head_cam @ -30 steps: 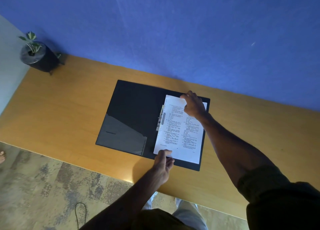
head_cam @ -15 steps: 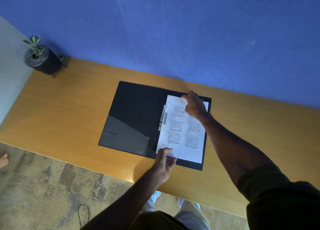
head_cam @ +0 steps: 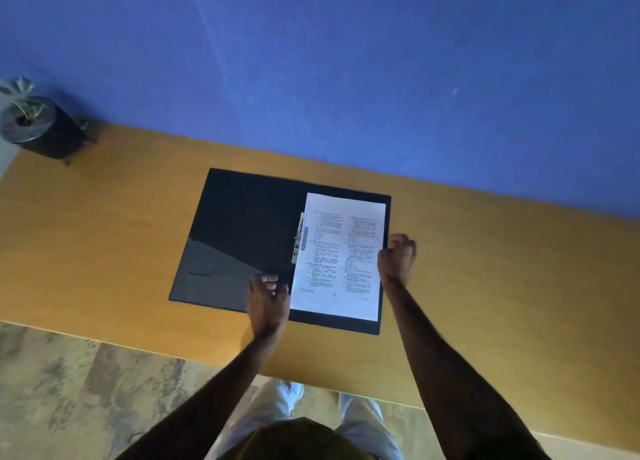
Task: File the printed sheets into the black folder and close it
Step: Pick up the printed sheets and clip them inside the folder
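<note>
1. Two flaps of the flat black plastic folder [head_cam: 242, 231] lie spread open on the long orange-brown wooden table [head_cam: 502, 286], roughly midway along it and closer to the far edge by the wall than to my near edge.
2. On the folder's right flap sits the stack of white printed sheets [head_cam: 341, 255], covered in two columns of small dark text too fine to read; its left margin meets the silver metal fastener strip [head_cam: 299, 239] that runs along the folder's spine.
3. On the left flap I can see a glossy slanted inner pocket [head_cam: 211, 272] at the near left corner.
4. My left hand [head_cam: 268, 302] is curled with the fingers bent in, resting at the near edge of the folder just left of the sheets' near left corner; I cannot tell whether it pinches anything.
5. My right hand [head_cam: 397, 258] is drawn into a loose fist at the right edge of the sheets, about halfway up; whether it touches or grips the paper or the folder rim I cannot tell.
6. My two bare forearms reach in from the near side.
7. At the far left end of the table stands a small green plant in a round dark pot [head_cam: 38, 127].
8. Behind the table rises a plain blue wall [head_cam: 346, 71], and below the near edge lies mottled beige flooring [head_cam: 86, 390].
</note>
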Demonstrator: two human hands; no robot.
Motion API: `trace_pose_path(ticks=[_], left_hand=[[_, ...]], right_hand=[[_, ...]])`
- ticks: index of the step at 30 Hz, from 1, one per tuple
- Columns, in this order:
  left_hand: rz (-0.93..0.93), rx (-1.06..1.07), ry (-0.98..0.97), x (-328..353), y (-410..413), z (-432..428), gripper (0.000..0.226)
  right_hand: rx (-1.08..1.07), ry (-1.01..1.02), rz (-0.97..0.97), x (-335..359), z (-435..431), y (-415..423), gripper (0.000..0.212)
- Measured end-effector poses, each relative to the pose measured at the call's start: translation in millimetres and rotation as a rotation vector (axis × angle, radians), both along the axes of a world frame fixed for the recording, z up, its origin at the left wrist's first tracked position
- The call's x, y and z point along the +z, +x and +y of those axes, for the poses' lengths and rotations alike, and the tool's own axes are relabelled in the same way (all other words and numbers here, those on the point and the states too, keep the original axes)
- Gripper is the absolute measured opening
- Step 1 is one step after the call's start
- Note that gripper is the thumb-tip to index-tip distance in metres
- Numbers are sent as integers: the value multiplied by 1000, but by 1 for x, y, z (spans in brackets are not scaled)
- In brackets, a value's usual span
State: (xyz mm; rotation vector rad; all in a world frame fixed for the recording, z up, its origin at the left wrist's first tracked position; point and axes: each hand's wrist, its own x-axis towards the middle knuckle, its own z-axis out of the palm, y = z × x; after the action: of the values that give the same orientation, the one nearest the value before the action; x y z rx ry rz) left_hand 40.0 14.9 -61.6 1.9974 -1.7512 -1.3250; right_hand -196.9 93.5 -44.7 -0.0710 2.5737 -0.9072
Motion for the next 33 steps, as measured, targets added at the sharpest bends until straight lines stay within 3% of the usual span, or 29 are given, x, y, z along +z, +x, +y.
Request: trace_pose_path(ticks=[3, 10, 25, 29, 33], left_hand=[[-7, -205, -17, -3, -7, -5, 42], [7, -364, -4, -7, -19, -3, 42], [21, -368, -17, -10, -13, -12, 44], [-9, -361, -186, -5, -11, -32, 38], [-75, -515, -301, 1, -18, -58, 43]], right_hand=[[-1, 5, -33, -4, 13, 11, 47], [56, 2, -78, -5, 12, 24, 50], [115, 46, -53, 2, 11, 29, 54], [432, 134, 193, 6, 10, 33, 56], [843, 245, 205, 7, 2, 37, 60]])
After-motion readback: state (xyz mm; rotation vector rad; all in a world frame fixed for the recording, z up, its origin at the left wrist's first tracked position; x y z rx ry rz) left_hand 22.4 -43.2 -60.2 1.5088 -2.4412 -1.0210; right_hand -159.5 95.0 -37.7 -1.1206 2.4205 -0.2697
